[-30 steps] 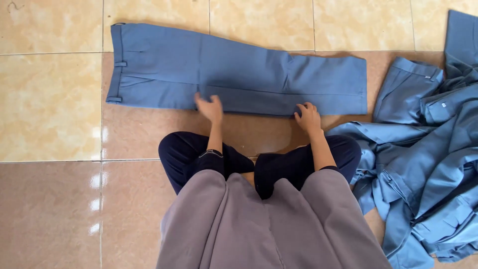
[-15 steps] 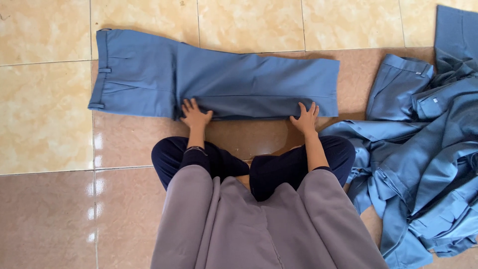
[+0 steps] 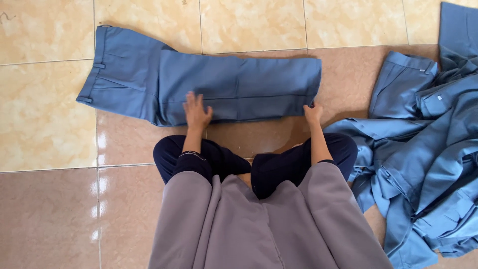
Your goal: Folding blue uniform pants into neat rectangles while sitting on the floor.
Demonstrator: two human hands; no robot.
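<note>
Blue cloth lies under both hands: the left hand (image 3: pixel 196 110) rests flat and open, fingers spread, on the near part of a pair of folded blue trousers (image 3: pixel 209 84), about a third of the way along from the waistband end. The right hand (image 3: pixel 312 112) is at the trousers' near right corner, where the legs are folded back; its fingers curl onto the edge of the cloth, though whether they pinch it or only press on it cannot be told. The trousers are spread lengthwise on the tiled floor (image 3: pixel 45 124) just in front of the person's knees, with the waistband (image 3: pixel 92 67) and its belt loops at the left end and the doubled-over legs at the right. Both forearms wear dark sleeves, and a grey-mauve garment (image 3: pixel 264 224) drapes over the lap in the foreground. To the right, near the right knee and apart from the folded trousers, sits a loose, crumpled heap of more blue garments (image 3: pixel 423 149). The floor's tiles are beige and marbled farther away and reddish-brown nearer.
</note>
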